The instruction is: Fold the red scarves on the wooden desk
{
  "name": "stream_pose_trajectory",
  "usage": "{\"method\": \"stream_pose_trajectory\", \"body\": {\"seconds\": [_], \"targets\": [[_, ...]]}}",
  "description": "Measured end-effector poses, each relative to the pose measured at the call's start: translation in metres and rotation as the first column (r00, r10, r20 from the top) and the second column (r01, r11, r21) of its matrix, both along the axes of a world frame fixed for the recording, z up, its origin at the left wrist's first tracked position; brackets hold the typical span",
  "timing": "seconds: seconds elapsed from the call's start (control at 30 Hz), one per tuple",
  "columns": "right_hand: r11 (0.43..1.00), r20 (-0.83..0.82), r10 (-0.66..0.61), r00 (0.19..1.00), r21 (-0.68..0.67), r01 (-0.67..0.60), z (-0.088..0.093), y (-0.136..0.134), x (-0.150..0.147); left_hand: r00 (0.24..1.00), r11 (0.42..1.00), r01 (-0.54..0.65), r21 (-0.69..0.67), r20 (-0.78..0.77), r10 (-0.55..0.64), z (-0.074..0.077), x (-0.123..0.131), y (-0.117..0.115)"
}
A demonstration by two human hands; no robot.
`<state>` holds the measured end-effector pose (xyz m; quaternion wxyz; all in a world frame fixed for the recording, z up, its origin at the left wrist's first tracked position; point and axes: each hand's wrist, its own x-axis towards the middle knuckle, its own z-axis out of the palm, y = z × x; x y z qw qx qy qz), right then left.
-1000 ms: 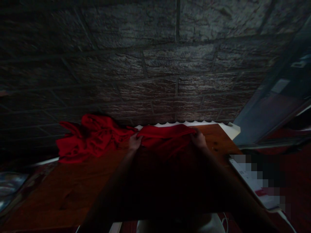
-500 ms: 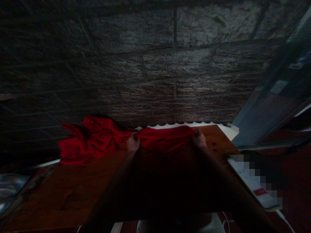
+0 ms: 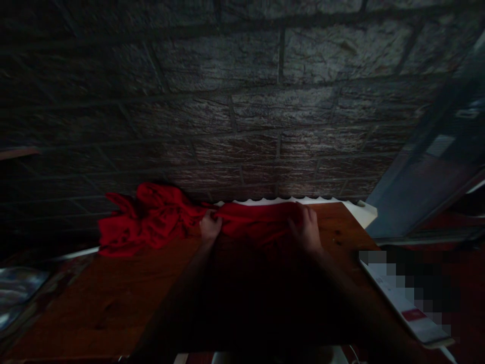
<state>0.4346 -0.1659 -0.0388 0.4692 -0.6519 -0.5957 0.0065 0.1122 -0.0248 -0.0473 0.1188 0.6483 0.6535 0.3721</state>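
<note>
A red cloth (image 3: 257,216) lies spread along the back of the wooden table, and its near part fades into shadow. My left hand (image 3: 210,227) is closed on the cloth's left part, thumb and fingers pinching a fold. At the right end, my right hand (image 3: 309,231) rests on the cloth with its thumb apart from the fingers. To the left of my left hand, a crumpled heap of red fabric (image 3: 151,222) sits against the wall; it seems to run on into the spread part. Darkness hides both forearms' detail.
The wooden table (image 3: 109,298) stands against a dark brick wall (image 3: 257,116). A white scalloped edging (image 3: 322,200) runs along its back. A tablet-like device (image 3: 409,308), partly pixelated, lies at the right edge with a cable. Clear plastic (image 3: 18,288) shows at far left.
My right hand has loosened from the cloth's corner, and its thumb has moved left over the cloth. The raised top fold now lies lower. My left hand keeps its hold.
</note>
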Motion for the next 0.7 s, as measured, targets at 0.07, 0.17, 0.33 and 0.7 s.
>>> {"method": "stream_pose_trajectory", "body": {"seconds": [0.07, 0.17, 0.33, 0.7], "targets": [[0.956, 0.123, 0.294, 0.948, -0.055, -0.29, 0.005, -0.008, -0.022, 0.998, 0.998, 0.055, 0.007, -0.016, -0.055, 0.0, -0.001, 0.002], [0.842, 0.206, 0.539, 0.817, -0.162, -0.515, 0.003, -0.011, -0.052, 0.989, 0.993, 0.108, -0.044, -0.099, -0.112, 0.002, -0.001, 0.004], [0.848, 0.201, 0.513, 0.835, -0.273, -0.455, -0.006, -0.003, -0.078, 0.974, 0.998, 0.035, -0.058, -0.221, -0.047, 0.004, 0.001, 0.004], [0.883, 0.167, 0.409, 0.897, -0.318, -0.344, -0.001, 0.004, -0.084, 0.986, 1.0, -0.024, -0.017, -0.162, 0.021, 0.004, 0.006, 0.006]]}}
